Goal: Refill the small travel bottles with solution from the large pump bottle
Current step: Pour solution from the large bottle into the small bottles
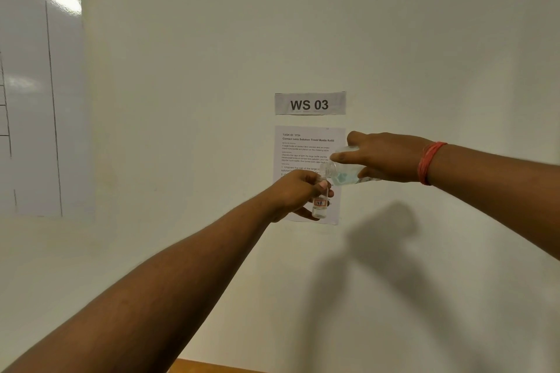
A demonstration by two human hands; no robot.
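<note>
The left hand (298, 191) closes around a small travel bottle (320, 201), held upright in front of the wall. The right hand (383, 157) grips the large bottle (344, 174), tilted, its mouth just above the small bottle's opening.

A pale wall (303, 24) filled the view, carrying a whiteboard (33, 94) at left, a "WS 03" label (310, 103) above a printed sheet (298, 148). Shadows (381, 239) fell lower right.

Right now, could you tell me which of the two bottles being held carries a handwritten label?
The small travel bottle in the left hand: upright, red-bordered label. The large bottle, tipped in the right hand, shows none.
</note>
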